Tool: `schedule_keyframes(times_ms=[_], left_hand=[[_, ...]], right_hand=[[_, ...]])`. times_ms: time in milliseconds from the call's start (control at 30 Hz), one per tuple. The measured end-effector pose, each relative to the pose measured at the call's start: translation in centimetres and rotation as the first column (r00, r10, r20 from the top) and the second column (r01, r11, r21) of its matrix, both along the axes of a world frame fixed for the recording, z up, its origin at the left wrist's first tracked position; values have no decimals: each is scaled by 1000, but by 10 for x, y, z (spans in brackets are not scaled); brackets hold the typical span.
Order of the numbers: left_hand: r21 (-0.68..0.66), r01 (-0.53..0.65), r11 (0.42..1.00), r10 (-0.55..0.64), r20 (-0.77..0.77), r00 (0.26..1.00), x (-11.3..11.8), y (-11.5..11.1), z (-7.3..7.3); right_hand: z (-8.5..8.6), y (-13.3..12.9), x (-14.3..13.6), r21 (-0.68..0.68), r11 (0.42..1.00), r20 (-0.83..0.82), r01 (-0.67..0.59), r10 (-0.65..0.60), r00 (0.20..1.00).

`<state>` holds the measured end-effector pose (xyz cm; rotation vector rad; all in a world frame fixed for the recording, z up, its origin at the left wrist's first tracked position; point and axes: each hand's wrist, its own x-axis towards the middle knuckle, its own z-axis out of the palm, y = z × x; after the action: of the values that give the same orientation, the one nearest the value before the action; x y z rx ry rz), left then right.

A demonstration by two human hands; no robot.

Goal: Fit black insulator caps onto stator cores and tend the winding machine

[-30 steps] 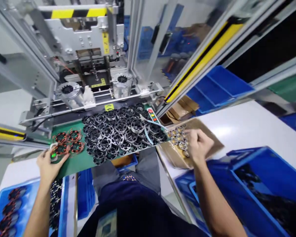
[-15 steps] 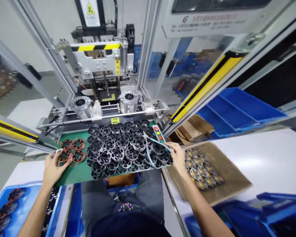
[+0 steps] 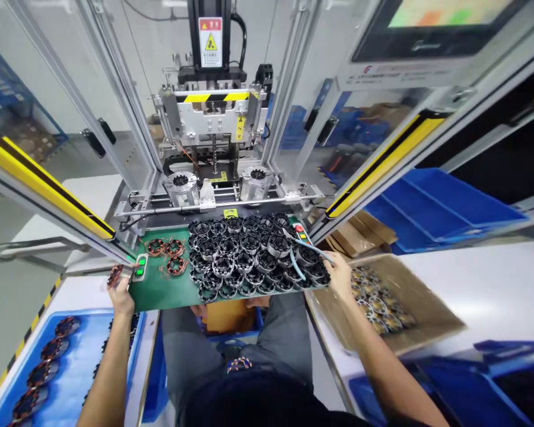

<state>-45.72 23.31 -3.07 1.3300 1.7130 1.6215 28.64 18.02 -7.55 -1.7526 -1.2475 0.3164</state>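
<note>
My left hand [image 3: 121,295] grips a stator [image 3: 114,276] wound with copper wire at the left edge of the green work surface [image 3: 160,295]. One finger of it reaches to a switch box with green lit buttons [image 3: 140,268]. Three more copper-wound stators [image 3: 175,265] lie on the green surface. Stacked to their right are many black-and-silver stator cores [image 3: 223,265] without visible copper. Pliers with light-blue handles [image 3: 298,264] rest on the stack. My right hand [image 3: 339,276] is at the surface's right end, by one handle's tip; whether it grips the handle is unclear.
Behind the surface stands a machine with two round silver fixtures [image 3: 182,188] and a horizontal rail. Yellow-black posts [image 3: 385,165] flank it. A blue tray [image 3: 73,367] with wound stators is at left; a carton [image 3: 431,311] of metal rings is at right.
My left hand has lifted one copper-wound stator off the green surface and moved left to the switch box. My right hand stays at the right end. The camera view has shifted.
</note>
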Motion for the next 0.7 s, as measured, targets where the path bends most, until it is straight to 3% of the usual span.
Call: schedule_keyframes(times_ms=[167, 267, 367, 433, 533, 633, 700], left_hand=[[51, 26, 998, -35, 196, 980, 9, 4, 8], [45, 45, 998, -54, 230, 972, 16, 4, 23], [74, 37, 997, -54, 242, 969, 27, -9, 41], [119, 26, 992, -57, 259, 964, 41, -31, 52], [172, 68, 983, -117, 288, 950, 78, -83, 62], [134, 221, 966, -253, 306, 918, 130, -140, 70], [61, 361, 930, -362, 314, 878, 167, -169, 76]], right_hand=[[25, 6, -15, 24, 1000, -52, -4, 5, 999], [49, 5, -26, 65, 998, -68, -17, 22, 997], [75, -7, -34, 141, 989, -80, 36, -25, 997], [90, -25, -39, 218, 971, -92, 101, -82, 992], [103, -65, -57, 307, 941, -114, 141, -111, 987], [108, -112, -97, 278, 960, -139, 46, -7, 990], [116, -140, -133, 192, 975, -179, -115, 150, 972]])
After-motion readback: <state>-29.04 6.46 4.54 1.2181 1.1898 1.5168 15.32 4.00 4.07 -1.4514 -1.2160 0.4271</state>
